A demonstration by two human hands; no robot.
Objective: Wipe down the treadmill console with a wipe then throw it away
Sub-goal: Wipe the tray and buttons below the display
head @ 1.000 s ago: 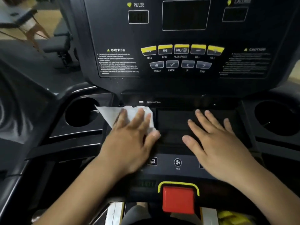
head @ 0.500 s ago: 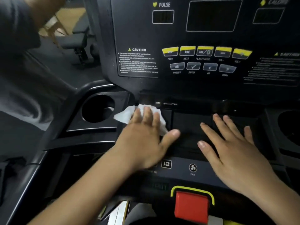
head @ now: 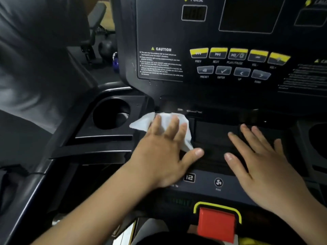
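Observation:
The black treadmill console (head: 217, 96) fills the view, with yellow and grey buttons and dark displays. A white wipe (head: 143, 122) lies on the console's lower shelf, just right of the left cup holder. My left hand (head: 164, 151) lies flat on the wipe with fingers spread, pressing it against the shelf below the upright panel. My right hand (head: 261, 161) rests flat and empty on the dark tray in the middle of the shelf, fingers apart.
A round cup holder (head: 111, 114) sits left of the wipe, and another (head: 318, 138) is at the right edge. A red stop button (head: 215, 225) with a yellow frame is near the front. A grey handrail (head: 24, 197) runs along the left.
My left hand has pushed the wipe a little farther back toward the upright panel, and the wipe has bunched up. The view has shifted left. My right hand stays flat.

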